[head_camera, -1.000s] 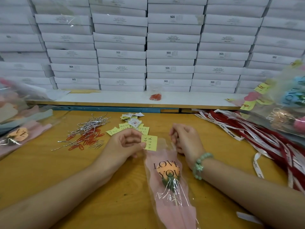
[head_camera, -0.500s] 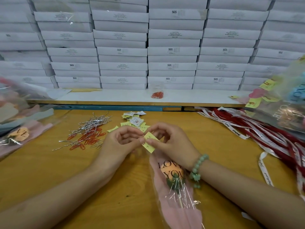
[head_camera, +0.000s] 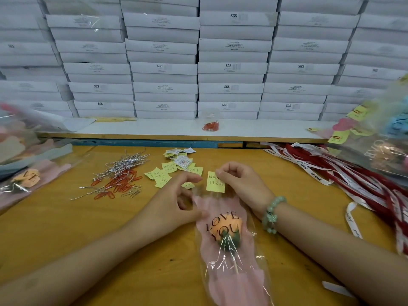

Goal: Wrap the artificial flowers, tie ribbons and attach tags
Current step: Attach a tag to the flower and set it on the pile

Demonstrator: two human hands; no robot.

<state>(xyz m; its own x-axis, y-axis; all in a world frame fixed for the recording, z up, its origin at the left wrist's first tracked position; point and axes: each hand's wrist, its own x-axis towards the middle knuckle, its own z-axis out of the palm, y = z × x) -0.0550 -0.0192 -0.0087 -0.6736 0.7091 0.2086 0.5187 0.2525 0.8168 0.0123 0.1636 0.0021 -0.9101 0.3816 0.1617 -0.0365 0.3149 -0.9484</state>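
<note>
- Near the tabletop's (head_camera: 66, 228) middle, right grip (head_camera: 240, 184) pinches a yellow tag (head_camera: 215, 184) above the wrapped flower (head_camera: 227, 235).
- Beside it, left grip (head_camera: 174, 208) is released, fingers loosely curled.

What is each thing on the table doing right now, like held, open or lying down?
Yellow tag: pinched at its top by the right hand.
Left hand: loosely curled, holding nothing.
Wrapped flower: lying flat in its clear sleeve.
Paper clips: loose pile.
Ribbons: loose, untied.
Spare tags: scattered flat.
</note>
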